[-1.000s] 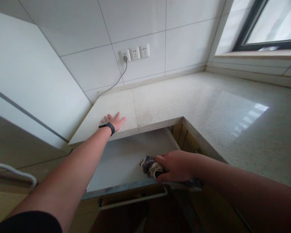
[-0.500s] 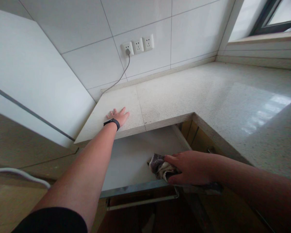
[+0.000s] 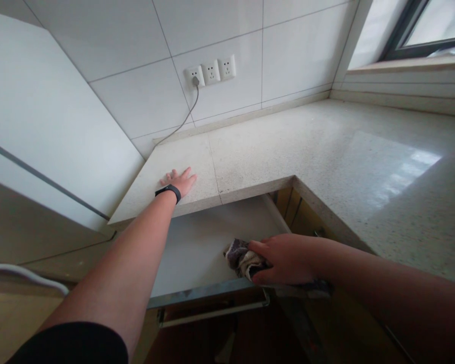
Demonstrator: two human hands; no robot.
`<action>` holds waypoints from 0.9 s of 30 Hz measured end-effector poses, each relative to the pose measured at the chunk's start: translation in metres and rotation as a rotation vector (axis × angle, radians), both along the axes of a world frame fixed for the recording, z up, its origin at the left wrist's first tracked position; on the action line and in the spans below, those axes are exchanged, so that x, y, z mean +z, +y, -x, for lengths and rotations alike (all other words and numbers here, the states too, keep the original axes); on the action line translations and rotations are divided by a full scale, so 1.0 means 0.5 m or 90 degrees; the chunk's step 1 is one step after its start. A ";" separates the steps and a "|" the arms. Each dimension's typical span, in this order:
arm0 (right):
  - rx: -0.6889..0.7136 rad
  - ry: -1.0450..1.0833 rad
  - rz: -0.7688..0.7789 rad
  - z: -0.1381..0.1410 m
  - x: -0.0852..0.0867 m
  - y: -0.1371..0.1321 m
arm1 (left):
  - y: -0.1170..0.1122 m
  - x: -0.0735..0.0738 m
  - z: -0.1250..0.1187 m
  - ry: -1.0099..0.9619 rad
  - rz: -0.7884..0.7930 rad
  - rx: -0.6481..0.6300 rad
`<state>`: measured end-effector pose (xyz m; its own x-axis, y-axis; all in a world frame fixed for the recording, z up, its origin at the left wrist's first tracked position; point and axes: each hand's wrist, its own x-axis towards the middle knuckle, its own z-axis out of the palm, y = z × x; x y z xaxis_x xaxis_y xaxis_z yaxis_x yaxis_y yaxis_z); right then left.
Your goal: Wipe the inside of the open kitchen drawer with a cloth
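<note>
My right hand (image 3: 284,259) is closed on a crumpled grey and white rag (image 3: 239,257), pressing it on the pale bottom of an open drawer (image 3: 197,247) near its front right corner. My left hand (image 3: 179,180) lies flat with fingers spread on the speckled countertop (image 3: 288,146) just above the drawer; a black band sits on that wrist.
A white tiled wall carries a triple socket (image 3: 211,72) with a grey cable plugged in and running down left. A white cabinet side (image 3: 41,116) stands at the left. The drawer's metal handle (image 3: 212,312) juts out below its front. A window sill (image 3: 409,63) sits far right.
The hands and rag stay almost where they were. The view has shifted a little, first left and down, then back.
</note>
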<state>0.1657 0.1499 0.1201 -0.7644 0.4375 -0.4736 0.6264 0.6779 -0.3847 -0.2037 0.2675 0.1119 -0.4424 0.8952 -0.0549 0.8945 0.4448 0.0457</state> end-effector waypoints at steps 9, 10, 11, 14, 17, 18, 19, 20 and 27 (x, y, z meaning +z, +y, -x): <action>0.028 -0.013 0.017 0.000 -0.005 0.005 | -0.006 -0.007 0.009 0.011 -0.032 -0.014; 0.031 -0.017 0.019 0.001 -0.003 0.006 | -0.008 -0.008 0.010 0.018 -0.044 -0.025; 0.034 -0.019 0.021 0.003 -0.002 0.006 | -0.012 -0.009 0.010 0.023 -0.057 -0.036; 0.043 -0.026 0.025 0.006 0.004 0.007 | -0.050 -0.015 -0.007 0.018 -0.093 -0.068; 0.046 -0.026 0.032 0.004 0.010 0.005 | -0.148 -0.030 -0.065 0.012 -0.165 -0.105; 0.044 -0.023 0.035 0.003 0.012 0.004 | -0.198 -0.039 -0.094 0.015 -0.210 -0.123; 0.042 -0.019 0.038 0.001 0.014 0.004 | -0.255 -0.051 -0.127 -0.001 -0.258 -0.134; 0.041 -0.017 0.038 0.000 0.016 0.004 | -0.319 -0.065 -0.162 -0.021 -0.299 -0.165; 0.050 -0.014 0.041 0.001 0.015 0.005 | -0.822 -0.110 -0.271 0.065 -0.262 -0.556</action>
<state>0.1652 0.1522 0.1274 -0.7837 0.3453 -0.5163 0.5817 0.6996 -0.4150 -0.0683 -0.1433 0.0568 0.4016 0.8512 0.3379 0.9104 -0.4110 -0.0467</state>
